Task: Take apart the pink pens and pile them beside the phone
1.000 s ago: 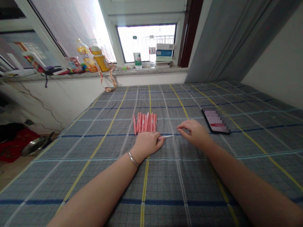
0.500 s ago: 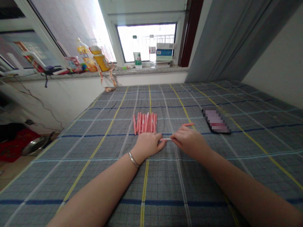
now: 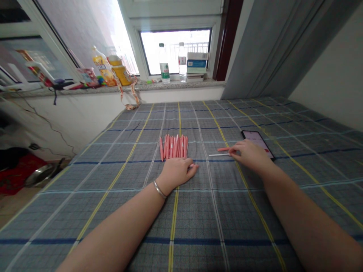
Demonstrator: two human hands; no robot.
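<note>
Several pink pens (image 3: 173, 146) lie side by side in a row on the checked bedsheet (image 3: 198, 211). My left hand (image 3: 176, 172) rests just in front of the row, closed round a pink pen whose tip (image 3: 193, 165) pokes out to the right. My right hand (image 3: 251, 155) is off to the right and pinches one end of a thin white rod (image 3: 218, 155) that lies low over the sheet. A short pink piece (image 3: 224, 149) lies just behind the rod, near my right fingertips. A silver bangle (image 3: 159, 190) is on my left wrist.
A phone (image 3: 258, 140) with its screen lit lies right behind my right hand. Bottles (image 3: 164, 63), a yellow jar (image 3: 121, 71) and boxes (image 3: 197, 64) stand on the windowsill at the back. The bed's left edge drops to the floor; a wall runs along the right.
My right hand drew the thin white rod out from the pen in my left hand and carried it right, beside the short pink piece. My left hand stayed put.
</note>
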